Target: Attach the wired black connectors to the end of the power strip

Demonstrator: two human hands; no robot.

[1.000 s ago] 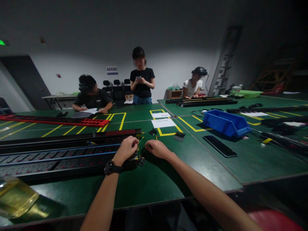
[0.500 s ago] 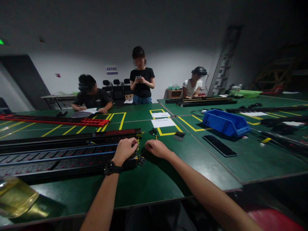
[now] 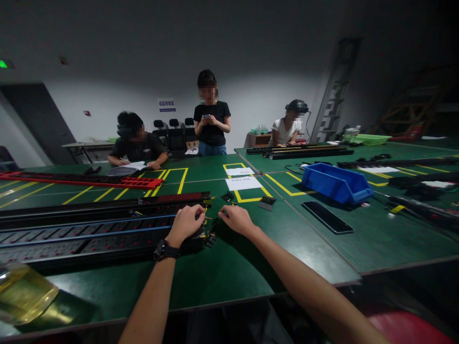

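At the right end of a long black socket strip (image 3: 118, 234), my left hand (image 3: 186, 223) is closed in a pinch on a thin wire (image 3: 207, 218). A watch is on that wrist. To the right of the strip's end, my right hand (image 3: 236, 220) hovers with its fingers curled together; whatever lies between them is hidden. Below the gap between the hands lies a small black connector part (image 3: 210, 240), with yellow wire near it. Another black bar (image 3: 107, 206) lies just behind the strip. Red dots and a blue line run along the strip.
A blue bin (image 3: 335, 184) and a dark phone (image 3: 327, 217) lie right. White paper labels (image 3: 244, 183) and a small dark plate (image 3: 267, 202) are ahead. A red frame (image 3: 139, 182) and a yellow liquid bottle (image 3: 27, 292) are left. Three people (image 3: 212, 119) are across the table.
My right hand has shifted very slightly to the right, a little away from the left. My left hand stays almost in place at the strip's end.
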